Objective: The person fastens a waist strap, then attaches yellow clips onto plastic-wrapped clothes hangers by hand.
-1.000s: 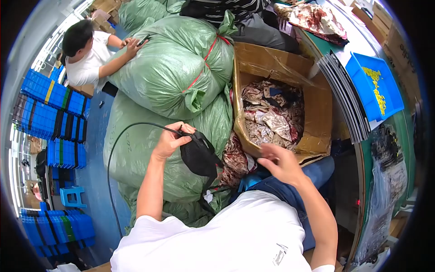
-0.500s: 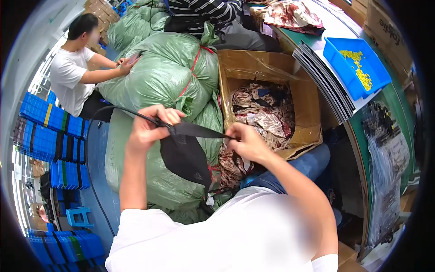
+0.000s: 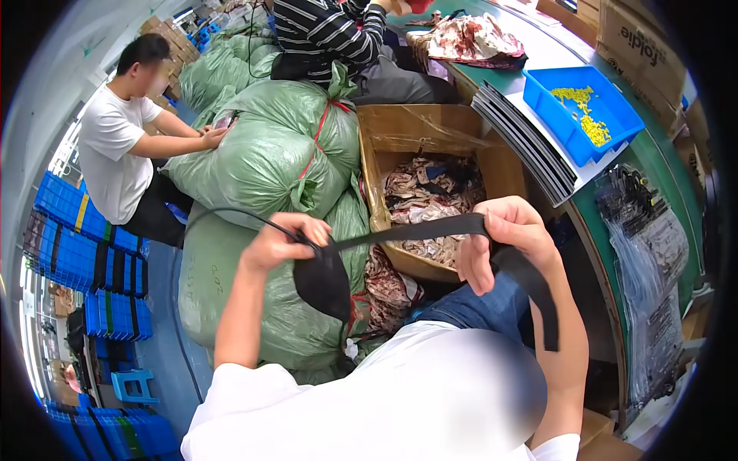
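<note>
My left hand (image 3: 286,241) is closed on the gathered top of a rounded black fabric piece (image 3: 321,284), which hangs below the fingers. A thin black cord (image 3: 227,210) runs from this hand to the left and down toward the floor. A flat black strap (image 3: 419,230) stretches from the piece across to my right hand (image 3: 513,237). Thumb and index finger of my right hand pinch the strap, while its other fingers hang loosely apart. Past that hand, the strap's loose end dangles beside my forearm. Whether the piece is an eye mask I cannot tell for sure.
Large green sacks (image 3: 269,146) fill the space ahead. An open cardboard box (image 3: 500,173) holds crumpled patterned fabric (image 3: 430,188). On the right table (image 3: 661,207) are a blue tray (image 3: 538,100) with yellow bits and plastic-wrapped items (image 3: 646,253). Two people sit nearby; blue crates (image 3: 61,200) stand left.
My right hand has moved right and turned palm inward, drawing the strap out longer with its end now hanging free. My left hand has shifted slightly right and down.
</note>
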The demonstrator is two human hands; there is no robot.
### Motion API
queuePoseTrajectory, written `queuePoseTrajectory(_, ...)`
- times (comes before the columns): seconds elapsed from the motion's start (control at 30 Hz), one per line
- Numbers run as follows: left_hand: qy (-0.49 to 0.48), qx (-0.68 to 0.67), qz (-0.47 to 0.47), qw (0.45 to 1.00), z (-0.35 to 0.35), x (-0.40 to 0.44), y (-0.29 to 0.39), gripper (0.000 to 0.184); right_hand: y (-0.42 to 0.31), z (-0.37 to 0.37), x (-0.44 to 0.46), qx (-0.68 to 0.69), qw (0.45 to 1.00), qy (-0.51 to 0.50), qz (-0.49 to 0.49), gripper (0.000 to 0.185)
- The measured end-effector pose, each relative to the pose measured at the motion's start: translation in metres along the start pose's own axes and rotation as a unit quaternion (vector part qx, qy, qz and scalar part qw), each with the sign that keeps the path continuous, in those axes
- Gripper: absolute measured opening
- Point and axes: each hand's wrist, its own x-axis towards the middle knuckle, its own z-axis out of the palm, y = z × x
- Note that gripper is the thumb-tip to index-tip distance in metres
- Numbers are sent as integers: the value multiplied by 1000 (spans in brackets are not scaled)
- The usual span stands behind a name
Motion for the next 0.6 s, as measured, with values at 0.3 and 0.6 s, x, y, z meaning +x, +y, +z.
queuePoseTrajectory(0.3, -243, -111, -177, 947, 75, -17, -66, 13, 20, 55, 6, 66, 995, -67, 42, 18)
queuePoseTrajectory(0.6, -299, -90, -263, 913, 85, -29, -68, 13, 26, 88, -17, 30, 993, -15, 115, 16)
